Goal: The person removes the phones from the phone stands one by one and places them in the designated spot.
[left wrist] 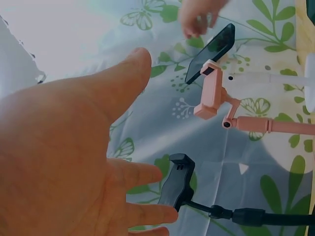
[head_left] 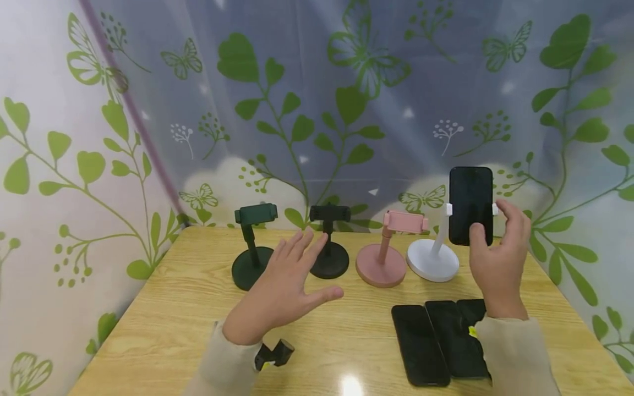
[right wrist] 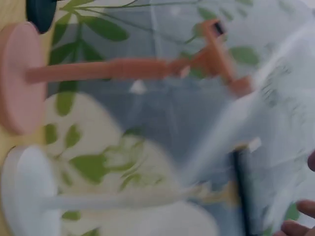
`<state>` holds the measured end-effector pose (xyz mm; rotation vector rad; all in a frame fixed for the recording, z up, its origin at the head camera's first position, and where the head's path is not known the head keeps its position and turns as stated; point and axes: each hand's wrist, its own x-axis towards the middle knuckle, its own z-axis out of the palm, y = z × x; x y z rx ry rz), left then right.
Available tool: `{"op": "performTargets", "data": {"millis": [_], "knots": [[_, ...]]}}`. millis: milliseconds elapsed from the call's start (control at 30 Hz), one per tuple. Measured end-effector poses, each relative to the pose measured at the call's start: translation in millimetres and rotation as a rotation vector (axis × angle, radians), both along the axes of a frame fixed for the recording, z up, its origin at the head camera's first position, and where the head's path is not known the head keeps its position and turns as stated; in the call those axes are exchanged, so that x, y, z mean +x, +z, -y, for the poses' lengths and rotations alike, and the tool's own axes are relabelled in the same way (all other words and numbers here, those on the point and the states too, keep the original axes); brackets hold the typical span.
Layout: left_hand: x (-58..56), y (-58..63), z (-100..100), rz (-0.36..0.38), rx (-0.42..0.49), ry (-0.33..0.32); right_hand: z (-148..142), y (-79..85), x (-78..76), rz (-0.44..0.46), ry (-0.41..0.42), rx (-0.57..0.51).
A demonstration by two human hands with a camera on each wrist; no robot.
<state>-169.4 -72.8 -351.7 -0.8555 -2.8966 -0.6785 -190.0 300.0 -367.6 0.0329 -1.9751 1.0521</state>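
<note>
A black phone [head_left: 470, 198] stands upright in the clamp of the white phone stand [head_left: 433, 263]. My right hand [head_left: 501, 264] is right at the phone, its thumb overlapping the lower screen in the head view. The right wrist view shows its fingertips [right wrist: 294, 228] apart from the phone's dark edge [right wrist: 242, 191]. My left hand [head_left: 284, 286] holds nothing; its fingers are spread and the thumb points out sideways. It hovers over the table before the black phone stand [head_left: 331, 261] and the dark green phone stand [head_left: 247, 269], whose clamps hold no phone.
Between the black and white stands is a pink phone stand [head_left: 381, 267] with a bare clamp. Dark phones [head_left: 420, 345] lie side by side at the front right, partly under my right sleeve [head_left: 517, 352]. A leaf-patterned curtain [head_left: 307, 110] hangs behind the wooden table [head_left: 183, 308].
</note>
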Motion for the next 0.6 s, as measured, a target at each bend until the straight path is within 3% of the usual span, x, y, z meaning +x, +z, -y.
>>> {"op": "performTargets", "data": {"millis": [133, 333, 433, 533, 600], "knots": [[0.1, -1.5, -1, 0.009, -0.003, -0.007, -12, -15.6, -13.1, 0.046, -0.023, -0.164], [1.1, -0.5, -1, -0.029, 0.014, -0.008, -12, -18.7, -19.7, 0.277, 0.087, -0.444], [1.5, 2.1, -2, -0.058, 0.043, -0.016, -10, -17.0, -21.6, 0.281, 0.213, -0.654], [1.7, 4.7, -3, -0.051, 0.052, -0.021, -9, -17.2, -22.8, 0.217, 0.351, -0.91], [1.4, 5.7, -4, -0.032, 0.046, -0.023, -10, -18.6, -23.2, 0.174, 0.375, -1.066]]}}
